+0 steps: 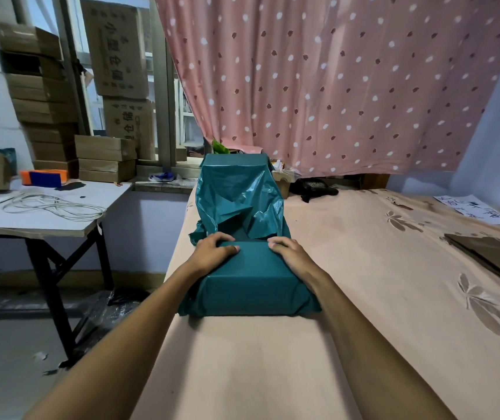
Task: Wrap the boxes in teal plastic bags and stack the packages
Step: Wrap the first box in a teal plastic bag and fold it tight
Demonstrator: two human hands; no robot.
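Head view: teal package (248, 280), a box already inside a teal plastic bag, lies flat on the bed (364, 298) near its left edge, straight ahead of the person. Left hand (212, 253) rests palm down on the package's far left corner, fingers curled over the far edge. Right hand (291, 256) does the same on the far right corner. Both grips: flat press on top of the package, nothing pinched or closed around it as far as I can see. Loose bag material is bunched at the near left and right bottom corners.

Just behind the package, touching or nearly touching its far edge, stands a taller teal-covered stack (239, 189) with crumpled, glossy plastic hanging down its front. Can't tell how many boxes are under it.

Left of the bed: a worktop (45, 219) with a coiled white cable (54, 206) and an orange-and-blue block (44, 177). Plain cardboard boxes (45, 95) are stacked by the window. Pink dotted curtain (333, 86) behind the bed. A sheet of paper (476, 209) with handwriting lies at the far right of the bed.
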